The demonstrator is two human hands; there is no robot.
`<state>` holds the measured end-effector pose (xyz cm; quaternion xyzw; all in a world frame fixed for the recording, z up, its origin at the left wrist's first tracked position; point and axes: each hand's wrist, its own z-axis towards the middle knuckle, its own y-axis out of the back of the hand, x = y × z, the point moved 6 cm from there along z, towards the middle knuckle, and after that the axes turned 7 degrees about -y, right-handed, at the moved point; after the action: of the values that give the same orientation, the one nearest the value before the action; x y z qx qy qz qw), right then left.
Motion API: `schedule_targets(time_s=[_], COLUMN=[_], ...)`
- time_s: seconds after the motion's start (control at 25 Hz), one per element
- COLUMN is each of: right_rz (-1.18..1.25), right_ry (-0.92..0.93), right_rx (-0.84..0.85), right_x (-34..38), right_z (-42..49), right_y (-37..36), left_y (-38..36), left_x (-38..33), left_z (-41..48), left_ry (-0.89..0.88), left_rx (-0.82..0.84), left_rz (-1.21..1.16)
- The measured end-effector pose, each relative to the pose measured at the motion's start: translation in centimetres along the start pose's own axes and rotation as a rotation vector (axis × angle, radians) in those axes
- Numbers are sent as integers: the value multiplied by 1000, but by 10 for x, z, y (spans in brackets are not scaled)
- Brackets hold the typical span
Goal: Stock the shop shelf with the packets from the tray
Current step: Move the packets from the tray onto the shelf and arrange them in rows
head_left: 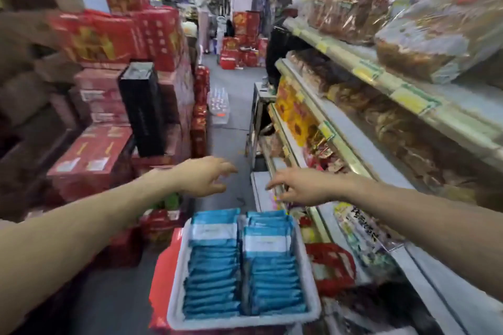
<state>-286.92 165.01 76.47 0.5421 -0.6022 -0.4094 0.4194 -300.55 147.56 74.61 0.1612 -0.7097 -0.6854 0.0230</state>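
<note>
While reaching out past red boxes (89, 160), holds left hand (206, 175) slack, gripping nothing, likely readying to pick. Has packets (215, 266) standing in two full rows in tray (239, 322) below both hands, close by shelf (362, 144) for short carries. Stretches right hand (296, 189), fingers (274, 185) loose and empty, toward shelf edge, perhaps to gauge space; cannot tell whether touching.

Glossy blue foil-like packets (215, 275) in a white plastic tray (174, 304) — shelf (362, 144) painted metal.

Even, bright indoor light; soft shadows. Motion blur smears everything; wide-angle bending at the edges; glare on wrappers (441, 16).
</note>
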Motion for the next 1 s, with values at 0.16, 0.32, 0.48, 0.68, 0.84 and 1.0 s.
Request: schedule_targets(time_s=[0.16, 0.32, 0.48, 0.68, 0.84, 1.0], right_rz=[-49, -98, -88, -70, 38, 42], right_ry=[82, 17, -33, -83, -18, 7], right_rx=[156, 39, -10, 3, 52, 42], right_x=[30, 24, 15, 12, 15, 15], right_z=[22, 16, 6, -7, -15, -18], right_y=[-106, -140, -155, -168, -176, -160], left_y=[-119, -156, -153, -153, -153, -157], left_x=[8, 4, 3, -2, 3, 12], left_z=[-52, -63, -53, -44, -47, -44], left_ry=[45, 88, 95, 96, 10, -16], left_rx=[176, 155, 113, 131, 123, 195], left_rz=[17, 95, 171, 199, 167, 52])
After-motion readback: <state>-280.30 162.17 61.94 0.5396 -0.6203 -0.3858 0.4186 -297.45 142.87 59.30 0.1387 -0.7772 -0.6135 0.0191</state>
